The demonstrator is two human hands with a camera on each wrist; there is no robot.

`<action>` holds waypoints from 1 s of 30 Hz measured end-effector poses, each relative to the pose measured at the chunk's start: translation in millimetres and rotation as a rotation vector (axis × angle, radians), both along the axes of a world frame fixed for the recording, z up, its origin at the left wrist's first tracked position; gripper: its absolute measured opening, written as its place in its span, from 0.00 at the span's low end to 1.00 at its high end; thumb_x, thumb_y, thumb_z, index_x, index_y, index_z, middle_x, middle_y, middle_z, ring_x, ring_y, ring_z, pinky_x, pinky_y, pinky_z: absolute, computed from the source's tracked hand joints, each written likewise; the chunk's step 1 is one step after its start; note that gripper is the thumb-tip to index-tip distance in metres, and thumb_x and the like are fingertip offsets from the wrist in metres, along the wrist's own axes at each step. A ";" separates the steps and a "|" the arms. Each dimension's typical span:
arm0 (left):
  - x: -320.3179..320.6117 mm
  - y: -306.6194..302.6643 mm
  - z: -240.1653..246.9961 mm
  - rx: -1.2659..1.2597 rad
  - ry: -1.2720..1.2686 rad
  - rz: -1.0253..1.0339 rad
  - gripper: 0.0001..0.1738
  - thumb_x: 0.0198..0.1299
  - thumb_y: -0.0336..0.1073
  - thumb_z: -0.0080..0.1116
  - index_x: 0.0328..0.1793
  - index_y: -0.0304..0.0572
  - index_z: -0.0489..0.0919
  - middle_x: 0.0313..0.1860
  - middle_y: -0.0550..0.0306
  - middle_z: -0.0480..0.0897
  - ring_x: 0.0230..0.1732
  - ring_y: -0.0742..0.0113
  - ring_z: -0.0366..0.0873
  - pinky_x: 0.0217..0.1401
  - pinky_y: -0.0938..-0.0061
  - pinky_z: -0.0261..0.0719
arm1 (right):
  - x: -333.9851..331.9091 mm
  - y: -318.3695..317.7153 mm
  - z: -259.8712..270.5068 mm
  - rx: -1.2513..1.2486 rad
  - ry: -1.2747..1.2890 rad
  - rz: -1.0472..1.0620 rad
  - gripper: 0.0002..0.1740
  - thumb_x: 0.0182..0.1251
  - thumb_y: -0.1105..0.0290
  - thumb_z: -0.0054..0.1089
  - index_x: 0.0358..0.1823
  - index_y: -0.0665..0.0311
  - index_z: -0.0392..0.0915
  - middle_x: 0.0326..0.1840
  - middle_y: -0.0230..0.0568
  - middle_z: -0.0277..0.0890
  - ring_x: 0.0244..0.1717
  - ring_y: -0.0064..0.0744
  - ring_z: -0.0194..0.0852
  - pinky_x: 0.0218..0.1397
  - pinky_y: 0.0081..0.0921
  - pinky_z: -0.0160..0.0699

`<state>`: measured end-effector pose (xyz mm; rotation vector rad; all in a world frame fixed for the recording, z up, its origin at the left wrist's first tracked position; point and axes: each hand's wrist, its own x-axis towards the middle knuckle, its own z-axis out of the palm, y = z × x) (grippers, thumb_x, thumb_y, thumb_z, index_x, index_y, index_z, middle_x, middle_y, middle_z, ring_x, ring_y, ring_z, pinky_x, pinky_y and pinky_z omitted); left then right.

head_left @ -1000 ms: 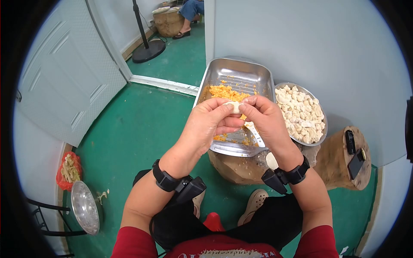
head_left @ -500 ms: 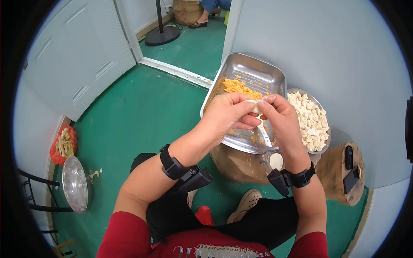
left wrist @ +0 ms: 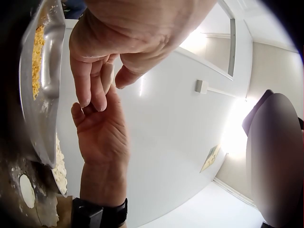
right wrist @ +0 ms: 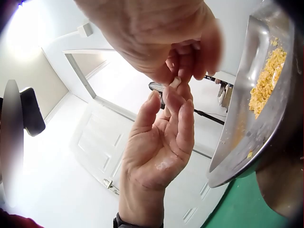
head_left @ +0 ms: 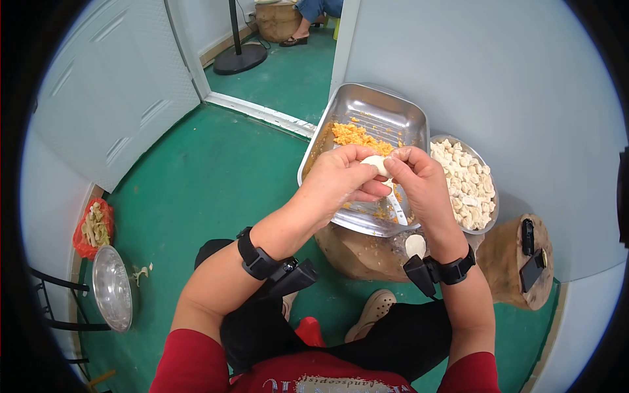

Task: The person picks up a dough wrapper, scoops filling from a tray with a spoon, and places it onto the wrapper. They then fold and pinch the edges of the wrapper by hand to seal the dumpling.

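Note:
A small pale piece of folded dough [head_left: 377, 165] is pinched between both hands above the metal tray [head_left: 373, 226]. My left hand [head_left: 337, 177] holds its left side with thumb and fingers, and my right hand [head_left: 422, 180] pinches its right edge. In the left wrist view the dough [left wrist: 107, 77] shows between the fingers; in the right wrist view only a bit of it [right wrist: 175, 82] shows. Orange filling [head_left: 357, 135] lies in the tray, with a white-handled utensil [head_left: 397, 208] below the hands. What is inside the dough is hidden.
A round bowl of many shaped dough pieces [head_left: 465, 187] stands right of the tray. One flat wrapper [head_left: 415, 245] lies on the wooden stump [head_left: 357, 252]. Farther right, another stump [head_left: 517, 288] bears dark devices. An empty metal bowl [head_left: 112, 288] and red bag [head_left: 85, 245] are at left.
The head view has shifted, so the scene sits differently in it. Both hands still pinch the dough over the tray; more of its pale face shows now than half a second ago.

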<state>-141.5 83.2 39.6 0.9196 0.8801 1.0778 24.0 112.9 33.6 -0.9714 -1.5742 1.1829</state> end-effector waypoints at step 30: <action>0.8 0.5 -3.2 0.007 -0.064 0.009 0.09 0.62 0.33 0.53 0.45 0.36 0.73 0.38 0.54 0.80 0.37 0.70 0.82 0.41 0.79 0.81 | -0.2 -1.2 5.2 0.109 -0.052 -0.037 0.08 0.62 0.69 0.58 0.35 0.69 0.77 0.30 0.30 0.76 0.32 0.16 0.70 0.36 0.16 0.71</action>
